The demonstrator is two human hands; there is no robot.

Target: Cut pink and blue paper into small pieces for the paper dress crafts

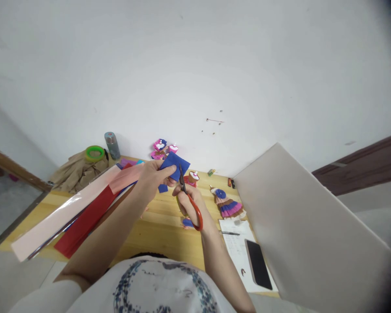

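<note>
My left hand (158,174) pinches a blue paper piece (173,164) above the table. In my right hand (189,202) are scissors (197,213) with red-orange handles, their blades against the blue paper's right part. Below the paper, a smaller blue piece (163,188) lies on the wooden table (163,230). Another blue piece (187,222) lies under my right hand, partly hidden by it. Long pink sheets (68,204) and red sheets (84,221) of paper lie beneath and beside my left forearm.
Paper-dressed figures stand at the back, and a layered paper dress (228,204) lies to the right. A phone (258,264) and pen (230,233) rest on papers beside a white board (306,226). A bottle (112,145) and green tape ring (94,153) are back left.
</note>
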